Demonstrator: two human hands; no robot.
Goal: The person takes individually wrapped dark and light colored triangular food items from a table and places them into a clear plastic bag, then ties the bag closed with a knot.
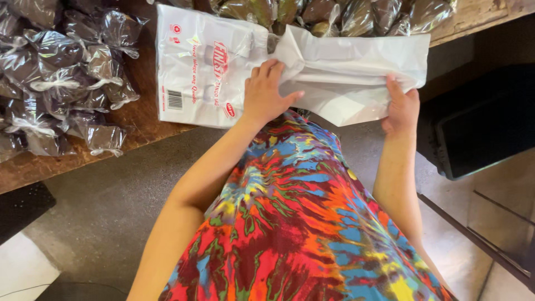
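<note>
The brown wooden table (150,120) fills the upper part of the view, and its near edge runs from about 8 o'clock up toward 2 o'clock. On it, at 9 to 10 o'clock, lies a heap of small clear plastic packets with dark brown contents (61,72), each tied at the neck; a second row of such packets (334,14) sits at 12 o'clock, along the far side.

Between these two groups lies the flat white plastic pack of bags with red print (195,67), resting on the table edge. Out of its right end comes one loose white plastic bag (351,72), which hangs partly beyond the table (over the grey floor (106,200)). Its long axis goes nearly level, from 9 o'clock to 3 o'clock, so it spans the gap between both hands.

The left hand (264,95) presses flat at the place where the loose bag leaves the pack, fingers together and pointing to 12 o'clock, the thumb spread toward 3 o'clock. The right hand (402,108) is at the bag's free end, toward 3 o'clock; its fingers are clamped on the lower edge of the bag, thumb on top. Both hands touch the bag, but only the right one really grips it; the left one is nearer to the pack.
</note>
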